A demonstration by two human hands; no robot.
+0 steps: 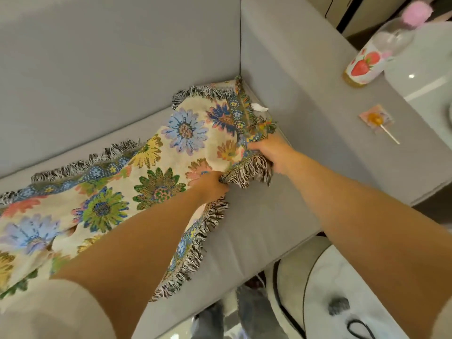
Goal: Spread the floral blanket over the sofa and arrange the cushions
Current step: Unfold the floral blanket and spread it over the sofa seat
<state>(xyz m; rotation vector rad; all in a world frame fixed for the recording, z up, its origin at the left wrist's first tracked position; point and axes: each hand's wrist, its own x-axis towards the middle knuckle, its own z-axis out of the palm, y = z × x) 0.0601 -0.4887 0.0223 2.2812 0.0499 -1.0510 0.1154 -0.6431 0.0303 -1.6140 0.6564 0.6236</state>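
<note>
The floral blanket (127,182), cream with blue, yellow and green flowers and a dark fringe, lies crumpled across the grey sofa (122,57) seat from the left edge to the corner by the armrest. My left hand (210,185) is closed on a folded fringed edge near the blanket's middle right. My right hand (270,152) grips the bunched fringed corner beside the armrest. A white tag (260,108) sticks out of that corner. No cushions are in view.
On the wide grey armrest (318,113) stand a strawberry-print bottle (367,64) and a wrapped lollipop (378,119). A white round table (347,302) with a black cord and a small grey object sits at the lower right. Bare seat cushion (256,223) shows right of the blanket.
</note>
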